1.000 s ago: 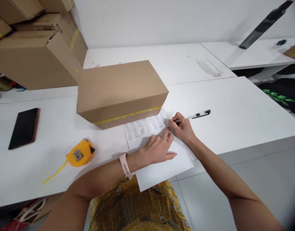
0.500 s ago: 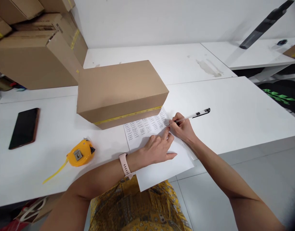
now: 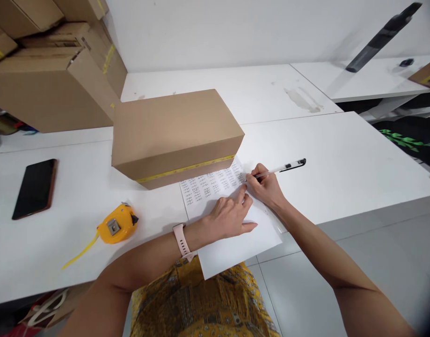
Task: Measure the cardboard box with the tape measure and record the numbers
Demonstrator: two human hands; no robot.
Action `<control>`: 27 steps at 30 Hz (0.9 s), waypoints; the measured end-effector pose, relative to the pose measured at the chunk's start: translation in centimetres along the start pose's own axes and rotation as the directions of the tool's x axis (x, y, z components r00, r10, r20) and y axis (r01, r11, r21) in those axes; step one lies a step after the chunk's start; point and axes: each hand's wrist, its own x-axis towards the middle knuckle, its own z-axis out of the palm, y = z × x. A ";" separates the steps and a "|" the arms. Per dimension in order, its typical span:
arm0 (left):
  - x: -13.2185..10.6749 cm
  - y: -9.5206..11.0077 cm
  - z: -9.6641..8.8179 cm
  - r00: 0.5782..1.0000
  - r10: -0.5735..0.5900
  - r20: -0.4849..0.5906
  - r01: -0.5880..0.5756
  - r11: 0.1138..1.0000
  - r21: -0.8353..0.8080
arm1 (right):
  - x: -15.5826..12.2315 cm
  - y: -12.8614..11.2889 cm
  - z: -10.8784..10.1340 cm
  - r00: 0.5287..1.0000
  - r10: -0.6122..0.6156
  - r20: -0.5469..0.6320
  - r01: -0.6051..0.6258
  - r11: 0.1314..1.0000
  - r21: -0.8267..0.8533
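Observation:
My right hand (image 3: 266,186) is closed around a pen (image 3: 283,168) with a clear barrel and a black clip. Its tip rests at the right side of a white sheet of paper (image 3: 236,255), beside columns of small handwriting. Flat on the same sheet lies my left hand (image 3: 232,215), fingers spread, the index fingertip close to the pen tip. A pink band circles the left wrist. The far part of the paper reaches under or behind a closed cardboard box (image 3: 176,131) with a yellow tape strip along its front. The paper's near edge hangs past the table edge.
To the left are an orange tape measure (image 3: 118,224) with its yellow blade out a little, and a dark phone (image 3: 35,188). Stacked cardboard boxes (image 3: 42,93) fill the back left. A dark bottle-like cylinder (image 3: 379,40) stands at the back right of the white table (image 3: 316,168).
The view has shifted very slightly. Both hands, the pen and the paper stay almost where they were.

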 end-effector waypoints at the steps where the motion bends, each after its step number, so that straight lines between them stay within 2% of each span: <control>1: 0.0 0.0 0.0 1.000 -0.002 0.001 0.002 1.000 0.000 | 0.0 0.0 0.0 1.000 0.003 0.002 -0.003 1.000 -0.002; 27: 0.0 0.0 0.0 1.000 -0.004 0.000 0.004 1.000 0.004 | -0.1 -0.3 0.0 1.000 0.014 0.002 -0.014 1.000 -0.016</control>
